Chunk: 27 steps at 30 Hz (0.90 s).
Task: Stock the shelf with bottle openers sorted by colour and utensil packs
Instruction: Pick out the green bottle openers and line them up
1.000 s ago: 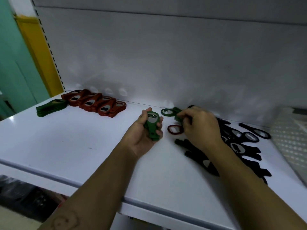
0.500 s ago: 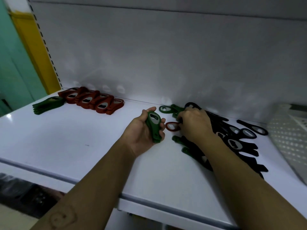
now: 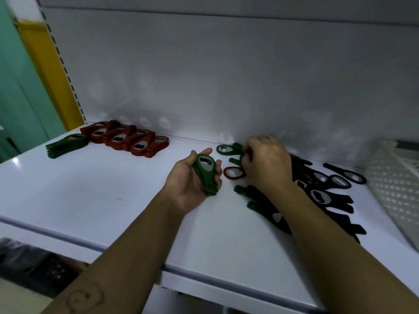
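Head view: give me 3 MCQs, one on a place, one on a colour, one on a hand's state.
1. Where is the red opener row?
A. back left of the shelf
B. in the basket
C. in a hand

2. Colour of the held openers in the left hand?
A. red
B. green
C. black

3. The right hand is:
A. flat on the shelf
B. curled on a loose green opener
C. off the shelf

Key: 1A, it lies by the rear wall beside the green stack. 2B, green handles show between thumb and fingers. 3B, its fingers curl round the green handle.
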Available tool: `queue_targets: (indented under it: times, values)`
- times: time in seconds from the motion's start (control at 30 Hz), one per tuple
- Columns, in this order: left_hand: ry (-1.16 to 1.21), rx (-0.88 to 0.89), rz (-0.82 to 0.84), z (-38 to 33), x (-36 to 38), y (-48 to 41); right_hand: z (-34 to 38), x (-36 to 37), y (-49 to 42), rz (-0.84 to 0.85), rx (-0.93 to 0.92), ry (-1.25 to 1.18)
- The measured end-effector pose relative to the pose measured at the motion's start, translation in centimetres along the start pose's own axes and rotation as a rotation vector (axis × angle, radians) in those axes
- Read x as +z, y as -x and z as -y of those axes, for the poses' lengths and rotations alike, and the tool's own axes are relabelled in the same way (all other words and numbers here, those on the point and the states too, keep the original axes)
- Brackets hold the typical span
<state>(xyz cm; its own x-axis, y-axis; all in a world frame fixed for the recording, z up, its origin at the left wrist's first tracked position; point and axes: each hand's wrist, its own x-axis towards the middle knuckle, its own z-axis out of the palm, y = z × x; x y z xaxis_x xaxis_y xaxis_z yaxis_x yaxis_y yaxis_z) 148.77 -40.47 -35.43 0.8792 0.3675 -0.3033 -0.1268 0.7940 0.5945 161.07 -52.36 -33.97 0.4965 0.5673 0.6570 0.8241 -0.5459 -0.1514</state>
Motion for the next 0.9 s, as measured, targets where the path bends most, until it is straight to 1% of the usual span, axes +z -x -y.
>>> queue_targets:
  times: [0.1, 0.2, 0.27, 0.33, 0.43, 0.5, 0.57, 0.63, 0.7, 0.9]
  values:
    - [0.040, -0.006, -0.030, -0.1, -0.1, -0.1, 0.5, -1.7, 0.0, -0.074, 0.106, -0.307]
    - [0.068, -0.020, -0.052, 0.0, -0.2, -0.2, 0.5, -2.9, 0.3, -0.151, 0.156, -0.524]
    - [0.085, -0.029, -0.066, 0.1, -0.1, -0.1, 0.6, -3.1, 0.6, -0.160, 0.145, -0.630]
    - [0.107, -0.032, -0.081, 0.1, 0.1, -0.1, 1.2, -3.0, 0.9, -0.126, 0.087, -0.679]
    - [0.107, -0.007, -0.107, 0.0, 0.1, -0.3, 2.5, -2.1, 1.6, -0.016, -0.059, -0.698]
    - [0.098, 0.011, -0.131, -0.1, 0.1, -0.3, 3.1, -1.3, 2.0, 0.093, -0.175, -0.632]
    - [0.116, 0.016, -0.143, -0.3, 0.1, -0.3, 3.2, -1.0, 2.2, 0.210, -0.235, -0.578]
    - [0.103, 0.018, -0.151, -0.4, 0.0, -0.3, 3.4, -1.1, 2.3, 0.293, -0.254, -0.556]
    - [0.052, 0.024, -0.146, -0.4, 0.0, -0.4, 3.8, -1.3, 2.5, 0.342, -0.264, -0.512]
    - [-0.058, 0.047, -0.050, 0.0, -0.7, -0.6, 4.5, -1.7, 2.4, 0.365, -0.189, -0.400]
